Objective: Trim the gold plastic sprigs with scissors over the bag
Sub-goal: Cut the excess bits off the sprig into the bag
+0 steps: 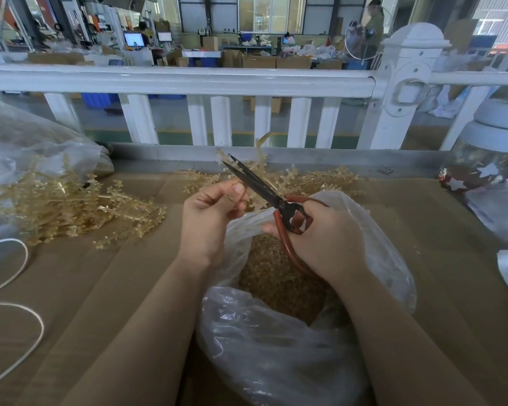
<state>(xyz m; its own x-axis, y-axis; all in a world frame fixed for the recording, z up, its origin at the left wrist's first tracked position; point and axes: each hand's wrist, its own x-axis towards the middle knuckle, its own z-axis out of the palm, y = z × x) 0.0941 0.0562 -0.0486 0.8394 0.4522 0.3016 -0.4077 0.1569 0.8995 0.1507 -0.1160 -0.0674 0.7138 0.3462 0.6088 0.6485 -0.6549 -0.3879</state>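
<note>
Right hand [323, 238] grips the scissors [264, 191], blades slightly parted. Left hand [211, 218] pinches a gold sprig [261, 150] at the blades. Both hands are above the open bag [276, 347] on the worktop [100, 288].

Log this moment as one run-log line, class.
left hand: pinches gold sprig | right hand: grips scissors, blades open | bag: below hands, holds trimmings

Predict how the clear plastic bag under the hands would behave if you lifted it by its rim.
The clear plastic bag would probably be floppy: its wall is crumpled and sags open. It likely hangs bottom-heavy, since gold trimmings fill its base. The glossy film may be slippery, so a pinch at the rim seems safer than a push.
</note>
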